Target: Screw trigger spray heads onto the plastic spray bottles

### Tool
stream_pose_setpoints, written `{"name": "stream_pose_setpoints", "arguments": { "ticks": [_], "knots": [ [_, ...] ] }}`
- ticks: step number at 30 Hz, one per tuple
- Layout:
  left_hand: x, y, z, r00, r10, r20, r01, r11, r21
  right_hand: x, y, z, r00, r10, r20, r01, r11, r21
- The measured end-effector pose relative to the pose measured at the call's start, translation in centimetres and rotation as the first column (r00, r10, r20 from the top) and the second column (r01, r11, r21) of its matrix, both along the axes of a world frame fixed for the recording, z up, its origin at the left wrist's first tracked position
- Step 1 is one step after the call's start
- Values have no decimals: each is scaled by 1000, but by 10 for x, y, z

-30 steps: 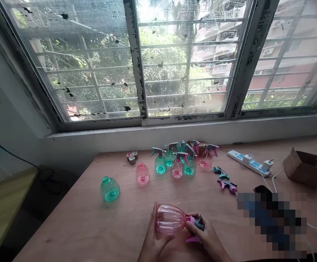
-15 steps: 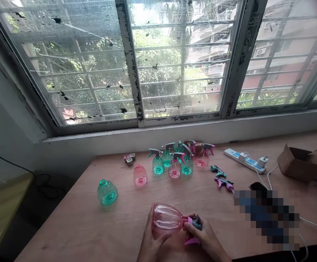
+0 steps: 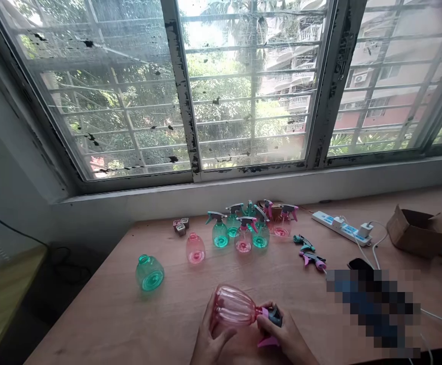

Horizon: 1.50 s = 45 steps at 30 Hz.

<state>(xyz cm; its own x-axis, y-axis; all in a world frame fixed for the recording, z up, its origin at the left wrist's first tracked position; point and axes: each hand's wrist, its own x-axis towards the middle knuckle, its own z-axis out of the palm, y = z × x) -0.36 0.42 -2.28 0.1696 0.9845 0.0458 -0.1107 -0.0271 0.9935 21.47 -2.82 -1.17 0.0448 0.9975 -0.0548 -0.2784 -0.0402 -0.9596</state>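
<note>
A clear pink spray bottle (image 3: 234, 305) lies sideways between my hands above the front of the table. My left hand (image 3: 213, 334) wraps round its wide base end. On the right, my right hand (image 3: 283, 334) grips the black and pink spray head (image 3: 273, 315) at the bottle's neck, its pink trigger (image 3: 268, 342) pointing down. The head sits against the neck; whether it is screwed tight I cannot tell. Nearest beyond my hands stand an open-necked pink bottle (image 3: 195, 248) and an open-necked green bottle (image 3: 149, 272), both without spray heads.
Several green and pink bottles with spray heads (image 3: 243, 235) stand near the wall. Two loose spray heads, one green (image 3: 304, 243) and one pink (image 3: 312, 260), lie to their right. Farther right are a white power strip (image 3: 340, 228), cables and an open cardboard box (image 3: 420, 233). Small dark blocks (image 3: 180, 226) sit back left.
The view has tilted up slightly, so the table items sit a little lower. Both hands keep their hold on the bottle and spray head, with barely any movement.
</note>
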Motion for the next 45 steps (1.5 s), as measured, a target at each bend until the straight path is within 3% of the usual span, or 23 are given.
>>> {"name": "stream_pose_setpoints", "arguments": {
  "ticks": [7, 15, 22, 27, 32, 40, 45],
  "knots": [
    [0, 1, -6, 1000, 30, -8, -31, 999, -30, -2, 1, -2, 1000, -9, 25, 9, 1000, 21],
    [2, 0, -2, 997, 47, -58, -45, 998, 42, 0, 1, -1, 1000, -9, 15, 9, 1000, 0],
    [2, 4, -17, 994, 109, 19, -109, 994, 3, 0, 0, 3, 999, 31, 38, -32, 999, 24],
    [1, 3, -15, 996, 86, -15, -86, 995, 42, 0, -1, 3, 998, 46, 42, -46, 999, 13],
    [1, 3, -12, 998, 59, 21, -60, 998, 32, 0, 0, -1, 996, 44, 73, -45, 999, 14],
    [2, 8, -31, 992, 109, 56, -113, 992, 64, 1, 5, -16, 999, 40, 18, -40, 999, -4],
    [-3, 9, -27, 998, 64, 5, -64, 997, 46, -1, 6, -23, 1000, 19, 22, -19, 1000, 6]
  ]
}}
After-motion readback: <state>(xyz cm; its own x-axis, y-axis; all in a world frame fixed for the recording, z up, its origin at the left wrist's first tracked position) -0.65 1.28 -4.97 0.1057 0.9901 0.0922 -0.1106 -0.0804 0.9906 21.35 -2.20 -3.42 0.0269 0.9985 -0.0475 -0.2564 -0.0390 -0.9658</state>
